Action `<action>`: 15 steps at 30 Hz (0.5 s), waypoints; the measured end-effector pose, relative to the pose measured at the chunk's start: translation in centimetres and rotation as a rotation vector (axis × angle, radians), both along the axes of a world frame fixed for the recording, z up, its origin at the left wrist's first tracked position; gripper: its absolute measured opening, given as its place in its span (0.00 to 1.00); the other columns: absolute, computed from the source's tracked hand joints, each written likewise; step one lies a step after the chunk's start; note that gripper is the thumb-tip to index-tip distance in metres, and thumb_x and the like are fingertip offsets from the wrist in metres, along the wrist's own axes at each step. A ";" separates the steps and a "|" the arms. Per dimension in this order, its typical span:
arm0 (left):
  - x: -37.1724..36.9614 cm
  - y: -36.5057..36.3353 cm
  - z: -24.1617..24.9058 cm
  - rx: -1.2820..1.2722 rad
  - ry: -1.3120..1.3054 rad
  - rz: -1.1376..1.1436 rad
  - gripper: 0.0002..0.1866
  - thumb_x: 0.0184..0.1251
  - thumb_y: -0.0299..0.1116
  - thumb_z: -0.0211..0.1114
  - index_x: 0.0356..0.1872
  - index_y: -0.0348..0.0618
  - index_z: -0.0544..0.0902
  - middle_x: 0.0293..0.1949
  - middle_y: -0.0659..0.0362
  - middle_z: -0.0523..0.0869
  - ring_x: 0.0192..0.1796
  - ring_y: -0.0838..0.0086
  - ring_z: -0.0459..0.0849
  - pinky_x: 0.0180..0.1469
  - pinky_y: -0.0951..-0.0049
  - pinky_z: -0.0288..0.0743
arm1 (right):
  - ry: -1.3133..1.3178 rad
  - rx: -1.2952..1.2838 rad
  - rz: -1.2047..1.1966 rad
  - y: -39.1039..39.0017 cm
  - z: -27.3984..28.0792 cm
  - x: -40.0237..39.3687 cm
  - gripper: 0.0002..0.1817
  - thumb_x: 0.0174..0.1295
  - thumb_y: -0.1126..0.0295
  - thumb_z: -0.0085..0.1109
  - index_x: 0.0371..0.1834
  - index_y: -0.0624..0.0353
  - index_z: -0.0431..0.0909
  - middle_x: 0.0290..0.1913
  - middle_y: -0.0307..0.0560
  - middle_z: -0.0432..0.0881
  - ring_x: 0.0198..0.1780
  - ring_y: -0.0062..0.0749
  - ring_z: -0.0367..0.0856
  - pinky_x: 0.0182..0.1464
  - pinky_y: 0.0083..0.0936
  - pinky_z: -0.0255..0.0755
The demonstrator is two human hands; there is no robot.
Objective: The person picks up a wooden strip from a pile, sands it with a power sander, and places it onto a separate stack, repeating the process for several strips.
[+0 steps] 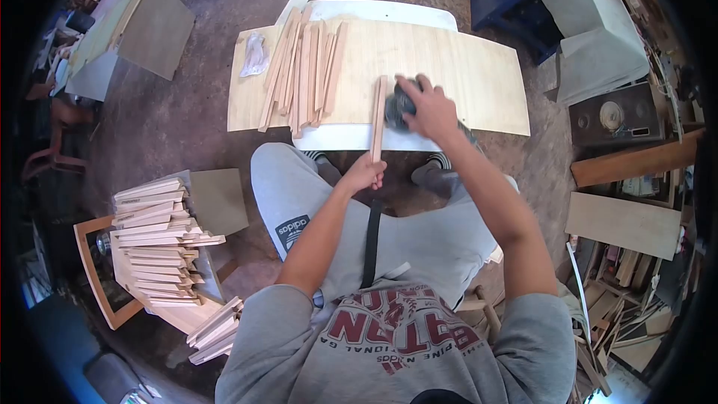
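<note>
A narrow wooden stick (379, 116) points away from me, its far part over the plywood board (479, 90) on the low table. My left hand (364, 173) is closed around its near end. My right hand (434, 111) grips a dark green power sander (400, 107), blurred by motion, just right of the stick; whether the two touch is unclear. Several loose sticks (303, 67) lie in a pile on the left half of the board, beside a small clear plastic bag (254, 55).
At my left, many stacked sticks (161, 243) rest on a stool-like support near a wooden frame (93, 273). A blue table (508, 4) stands at the back right. A speaker box (617, 116), panels (624, 224) and wood scraps (621, 299) crowd the right side.
</note>
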State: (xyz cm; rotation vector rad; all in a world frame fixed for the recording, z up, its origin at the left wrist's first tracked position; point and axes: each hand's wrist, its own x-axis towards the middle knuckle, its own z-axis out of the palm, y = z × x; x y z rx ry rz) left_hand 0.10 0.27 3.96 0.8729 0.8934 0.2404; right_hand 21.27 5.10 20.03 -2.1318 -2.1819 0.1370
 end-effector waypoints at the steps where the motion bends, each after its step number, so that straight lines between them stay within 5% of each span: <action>1: 0.2 -0.2 0.3 -0.026 -0.025 -0.011 0.08 0.81 0.34 0.60 0.48 0.42 0.72 0.27 0.61 0.80 0.25 0.75 0.84 0.25 0.73 0.79 | -0.009 -0.028 0.012 -1.2 0.7 -0.6 0.51 0.50 0.62 0.80 0.80 0.25 0.65 0.72 0.52 0.74 0.54 0.54 0.85 0.48 0.47 0.86; 6: 0.4 -0.8 1.7 -0.086 -0.038 0.228 0.11 0.84 0.42 0.57 0.48 0.47 0.72 0.29 0.64 0.77 0.26 0.79 0.80 0.28 0.75 0.78 | 0.042 -0.036 -0.147 -3.6 0.8 1.3 0.51 0.50 0.62 0.80 0.80 0.25 0.66 0.72 0.50 0.74 0.58 0.53 0.84 0.52 0.47 0.86; 9: 0.6 -0.4 1.9 -0.127 0.022 0.093 0.14 0.85 0.47 0.54 0.49 0.48 0.72 0.30 0.64 0.77 0.26 0.80 0.77 0.28 0.76 0.77 | 0.022 0.009 -0.219 -3.0 1.7 3.2 0.50 0.51 0.62 0.80 0.80 0.24 0.65 0.72 0.51 0.74 0.58 0.55 0.84 0.51 0.48 0.86; 15: 0.9 -0.9 -0.5 -0.041 0.076 0.108 0.20 0.87 0.55 0.50 0.45 0.48 0.74 0.27 0.68 0.71 0.24 0.83 0.68 0.24 0.77 0.63 | 0.077 0.035 -0.014 -4.1 2.5 1.9 0.49 0.50 0.63 0.80 0.79 0.25 0.68 0.70 0.51 0.74 0.56 0.55 0.84 0.49 0.47 0.86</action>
